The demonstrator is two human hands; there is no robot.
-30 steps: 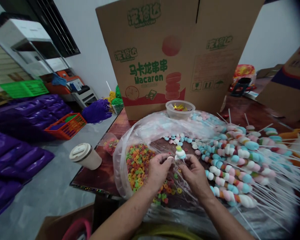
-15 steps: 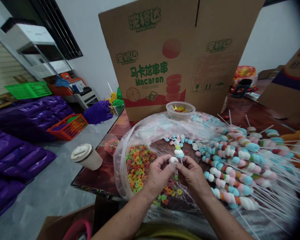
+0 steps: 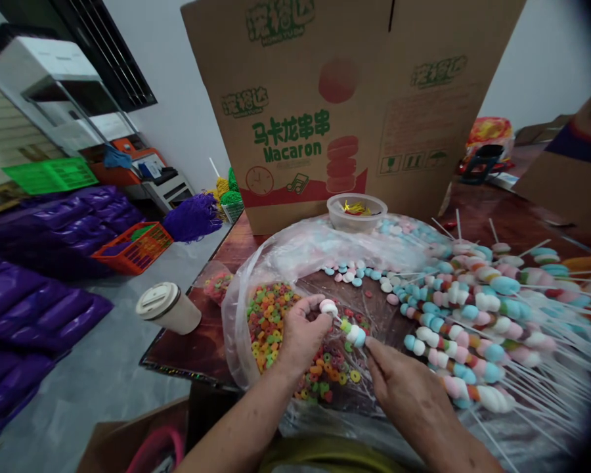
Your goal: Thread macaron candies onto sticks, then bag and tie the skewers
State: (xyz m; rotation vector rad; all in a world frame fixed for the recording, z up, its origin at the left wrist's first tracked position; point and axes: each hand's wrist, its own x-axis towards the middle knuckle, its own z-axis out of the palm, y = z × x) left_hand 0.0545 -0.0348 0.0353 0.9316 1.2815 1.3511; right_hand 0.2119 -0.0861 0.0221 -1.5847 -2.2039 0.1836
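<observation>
My left hand (image 3: 303, 332) pinches a white marshmallow (image 3: 328, 307) between thumb and fingertips, at the upper end of a candy skewer. Closed round the lower part of that skewer is my right hand (image 3: 398, 378). The skewer (image 3: 353, 332) is tilted and carries a yellow-green gummy ring plus white and blue marshmallows; most of its stick is hidden by the right hand. Below and left of the hands, many coloured gummy rings (image 3: 270, 322) lie in an opened clear plastic bag (image 3: 234, 335). Loose pink, white and blue marshmallows (image 3: 357, 270) are scattered beyond the hands.
Many finished-looking marshmallow skewers (image 3: 473, 335) are piled on the right, sticks outward. A large cardboard box (image 3: 285, 72) stands at the back, with a plastic bowl (image 3: 357, 213) before it. A lidded cup (image 3: 170, 309) stands near the table's left edge.
My right hand has moved down and right, tilting the skewer toward the left hand. My left hand, with the white marshmallow, has shifted slightly left and up to the skewer's upper end.
</observation>
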